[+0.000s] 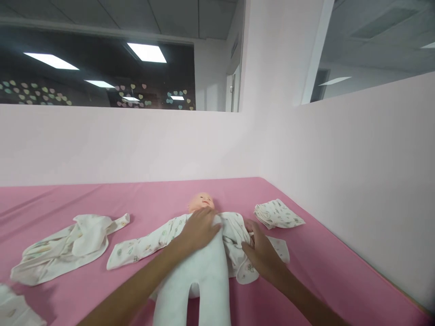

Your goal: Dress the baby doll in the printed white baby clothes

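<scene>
A baby doll point(207, 267) with a white cloth body lies on its back, its head point(203, 202) toward the wall. Across its upper chest rests my left hand point(200, 228), fingers laid flat just below the chin. A printed white baby shirt point(234, 235) is spread around and under the doll. One of its sleeves point(136, 251) reaches out to the left. On the right side, my right hand point(260, 246) is closed on the bunched cloth of the shirt. The doll's arm on that side is hidden by the fabric.
A folded printed cloth point(277, 213) lies at the right near the wall. To the left is a crumpled white baby garment point(74, 246), and another piece of white cloth point(16, 308) shows at the lower left corner. Pink sheeting point(136, 199) covers the surface, with white walls point(129, 145) behind and right.
</scene>
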`<state>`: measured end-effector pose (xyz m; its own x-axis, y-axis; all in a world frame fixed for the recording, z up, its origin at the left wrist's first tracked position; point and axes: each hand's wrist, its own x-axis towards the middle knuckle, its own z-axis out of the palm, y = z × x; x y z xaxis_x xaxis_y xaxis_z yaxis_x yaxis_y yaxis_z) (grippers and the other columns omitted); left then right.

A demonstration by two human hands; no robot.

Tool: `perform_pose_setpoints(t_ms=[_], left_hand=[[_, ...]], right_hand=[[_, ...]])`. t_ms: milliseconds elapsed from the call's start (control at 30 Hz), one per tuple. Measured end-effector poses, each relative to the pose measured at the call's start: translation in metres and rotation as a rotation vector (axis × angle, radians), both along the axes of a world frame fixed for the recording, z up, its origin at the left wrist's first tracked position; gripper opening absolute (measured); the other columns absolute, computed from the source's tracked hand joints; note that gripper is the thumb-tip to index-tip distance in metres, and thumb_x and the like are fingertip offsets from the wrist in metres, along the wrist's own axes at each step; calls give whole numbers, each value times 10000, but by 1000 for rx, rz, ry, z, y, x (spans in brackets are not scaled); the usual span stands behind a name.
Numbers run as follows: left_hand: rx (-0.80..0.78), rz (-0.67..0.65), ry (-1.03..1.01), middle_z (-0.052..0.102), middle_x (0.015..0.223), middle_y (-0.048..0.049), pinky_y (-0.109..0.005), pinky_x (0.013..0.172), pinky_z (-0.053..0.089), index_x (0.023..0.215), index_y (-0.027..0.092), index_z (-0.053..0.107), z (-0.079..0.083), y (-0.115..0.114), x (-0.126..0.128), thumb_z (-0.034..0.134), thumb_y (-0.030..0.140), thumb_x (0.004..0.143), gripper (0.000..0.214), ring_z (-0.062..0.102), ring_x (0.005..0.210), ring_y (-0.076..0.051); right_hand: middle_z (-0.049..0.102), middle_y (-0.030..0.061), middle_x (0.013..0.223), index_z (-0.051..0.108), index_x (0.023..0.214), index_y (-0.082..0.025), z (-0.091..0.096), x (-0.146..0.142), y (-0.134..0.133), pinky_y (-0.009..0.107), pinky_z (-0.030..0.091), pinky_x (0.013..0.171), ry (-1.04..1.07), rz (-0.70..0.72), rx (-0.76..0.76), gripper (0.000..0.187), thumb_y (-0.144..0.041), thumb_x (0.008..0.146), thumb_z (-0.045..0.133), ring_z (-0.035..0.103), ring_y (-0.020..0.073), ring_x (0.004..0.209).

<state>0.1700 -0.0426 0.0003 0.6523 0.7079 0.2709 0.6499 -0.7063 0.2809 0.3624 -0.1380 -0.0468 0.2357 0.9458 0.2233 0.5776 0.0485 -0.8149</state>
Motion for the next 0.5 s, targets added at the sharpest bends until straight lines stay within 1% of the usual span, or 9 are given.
perform_pose_setpoints(t_ms=[33,100,133,167,200,267,367,433,500], left_hand=[[11,56,-55,581,1283,-118,-427,1020,366,1217,198,545,-3,-5,-16,382,347,967,334,504,1203,-288],[-50,209,-215,557,1294,-101,-424,1018,363,1253,215,498,-13,-15,-49,408,383,956,352,474,1222,-279],[-109,298,-257,568,1259,-99,-423,980,387,1219,213,497,-19,-20,-64,422,417,947,348,491,1189,-282],[-179,375,-287,594,1185,-91,-418,929,410,1146,213,509,-26,-23,-77,417,449,945,324,528,1117,-278],[-243,410,-297,615,1099,-77,-410,876,423,1073,218,511,-34,-27,-89,390,473,953,307,558,1035,-270],[-331,410,-299,620,927,-37,-388,797,421,923,235,482,-50,-31,-105,314,474,978,298,577,888,-247],[-332,396,-307,531,740,3,-363,727,387,757,246,355,-70,-33,-114,249,424,989,311,533,756,-227],[-329,416,-368,457,692,25,-340,688,364,727,247,293,-70,-33,-112,262,440,985,324,488,709,-211],[-360,442,-492,383,673,47,-310,642,340,725,244,267,-56,-34,-107,309,479,972,344,436,668,-184]], right_hand=[[571,98,1284,415,1350,-221,-3,0,-4,357,469,832,-1,-15,-17,604,-179,748,459,585,242,1080],[633,61,1096,512,1195,-232,-7,1,-10,336,457,750,-41,-41,-59,458,-186,744,452,608,225,939],[632,42,975,553,1046,-230,-8,2,-12,327,439,705,-96,-56,-84,318,-199,745,453,598,218,860],[603,26,872,541,879,-229,-9,2,-14,319,414,663,-164,-76,-104,158,-215,748,453,572,208,788],[559,15,803,478,742,-230,-9,2,-14,313,385,630,-232,-94,-116,33,-234,758,449,539,196,730],[482,4,743,325,617,-230,-9,1,-13,299,338,589,-316,-114,-109,200,-267,785,427,476,169,657],[409,-16,675,237,603,-228,-2,-10,-10,276,305,562,-270,-47,-61,278,-291,814,406,415,143,604],[348,-34,619,224,614,-230,9,-24,-11,266,279,543,-198,18,-23,287,-296,824,409,370,134,579],[299,-47,600,235,629,-230,23,-41,-13,261,261,531,-126,76,5,284,-303,847,403,328,127,561]])
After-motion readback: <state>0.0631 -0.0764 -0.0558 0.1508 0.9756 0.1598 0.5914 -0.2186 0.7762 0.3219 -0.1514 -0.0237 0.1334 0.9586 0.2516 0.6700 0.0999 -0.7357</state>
